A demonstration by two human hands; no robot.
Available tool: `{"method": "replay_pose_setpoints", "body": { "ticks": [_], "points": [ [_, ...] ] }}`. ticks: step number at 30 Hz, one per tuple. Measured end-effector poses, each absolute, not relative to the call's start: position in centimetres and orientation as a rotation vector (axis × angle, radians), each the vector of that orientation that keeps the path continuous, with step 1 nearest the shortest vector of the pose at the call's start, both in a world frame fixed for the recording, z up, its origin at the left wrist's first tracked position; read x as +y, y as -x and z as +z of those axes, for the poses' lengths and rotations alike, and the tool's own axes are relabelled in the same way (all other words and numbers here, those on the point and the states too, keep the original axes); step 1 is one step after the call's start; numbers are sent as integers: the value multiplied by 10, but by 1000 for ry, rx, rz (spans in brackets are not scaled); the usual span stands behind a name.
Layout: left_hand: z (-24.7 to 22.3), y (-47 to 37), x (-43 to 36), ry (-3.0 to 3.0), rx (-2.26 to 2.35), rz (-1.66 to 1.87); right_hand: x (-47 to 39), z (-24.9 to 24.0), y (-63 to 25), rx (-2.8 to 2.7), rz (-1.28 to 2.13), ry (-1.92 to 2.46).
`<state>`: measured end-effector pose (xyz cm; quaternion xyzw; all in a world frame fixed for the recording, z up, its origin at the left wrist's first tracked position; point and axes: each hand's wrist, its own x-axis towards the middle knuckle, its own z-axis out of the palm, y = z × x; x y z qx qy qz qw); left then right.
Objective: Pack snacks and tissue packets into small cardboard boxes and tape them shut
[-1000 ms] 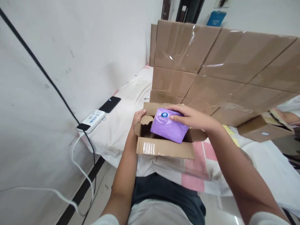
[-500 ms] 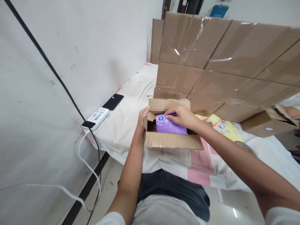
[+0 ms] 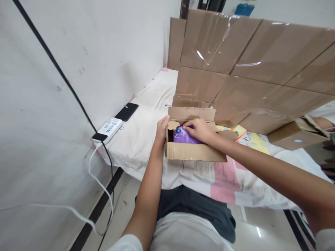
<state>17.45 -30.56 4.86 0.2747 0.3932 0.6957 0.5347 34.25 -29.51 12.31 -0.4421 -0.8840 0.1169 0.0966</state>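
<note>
An opened cardboard box (image 3: 196, 152) stands near the front edge of the cloth-covered surface, its flaps folded outward. Inside it lies a purple packet (image 3: 187, 136) with a small blue label. My left hand (image 3: 162, 129) grips the box's left end, with its fingers at the upper left corner. Reaching in from the right, my right hand (image 3: 197, 129) has its thumb and fingers closed on the top of the purple packet. The packet's right part is hidden under that hand.
Taped cardboard boxes (image 3: 251, 73) form a wall behind. On the left lie a white device (image 3: 111, 129) with cables and a black phone (image 3: 127, 111). At right, another person's hand (image 3: 324, 123) is by a second open box (image 3: 295, 134).
The purple packet sits lower in the box, and my right hand has moved down with it. A flap at the box's left end has shifted inward.
</note>
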Motion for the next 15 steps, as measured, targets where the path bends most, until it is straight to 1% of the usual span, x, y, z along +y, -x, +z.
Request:
{"method": "replay_pose_setpoints", "body": {
  "ticks": [4, 9, 12, 15],
  "points": [
    [45, -171, -307, -764, 968, 1689, -313, 134, -329, -2738, -26, 1541],
    [39, -169, -304, -780, 991, 1690, -333, 151, -325, -2691, -278, 1693],
    [34, -170, -300, -778, 1010, 1679, -333, 157, -332, -2622, -249, 1881],
    [34, -171, -300, -781, 1024, 1679, -327, 157, -339, -2730, -12, 2009]
  ]
}}
